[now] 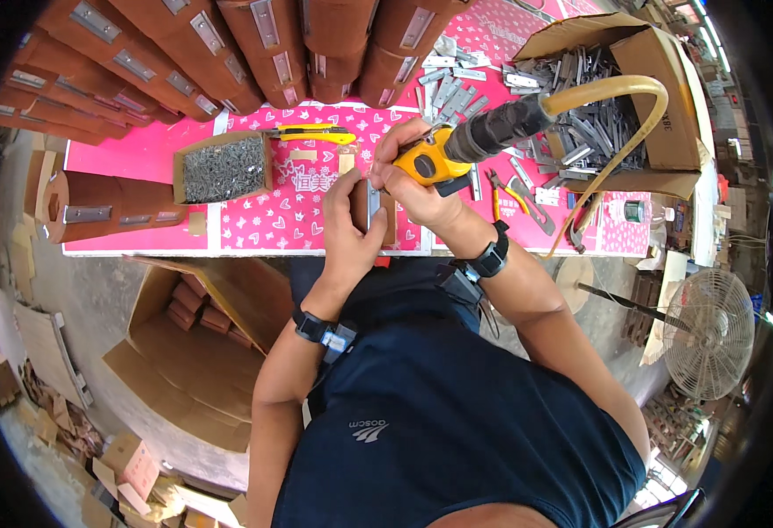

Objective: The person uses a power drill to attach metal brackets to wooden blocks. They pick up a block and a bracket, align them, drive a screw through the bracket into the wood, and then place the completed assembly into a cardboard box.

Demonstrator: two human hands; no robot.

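Pressed to the table's front edge is a small brown block (389, 231), with a narrow metal strip (373, 199) lying along its top. My left hand (352, 225) closes round the block's left side, its fingers and thumb on either side of the strip. A yellow air tool (430, 161) with a black connector (501, 128) sits in my right hand (421, 199), held over the block's far end. The tool's tip is hidden behind my fingers, so I cannot see whether it touches the strip.
Stacked brown blocks with metal strips (267, 24) fill the far left. A box of small screws (224, 170) and a yellow utility knife (316, 134) lie left. Rightward are pliers (511, 195), loose strips (453, 95), a carton (681, 106) of strips, the curving hose (626, 85) and a fan (710, 334).
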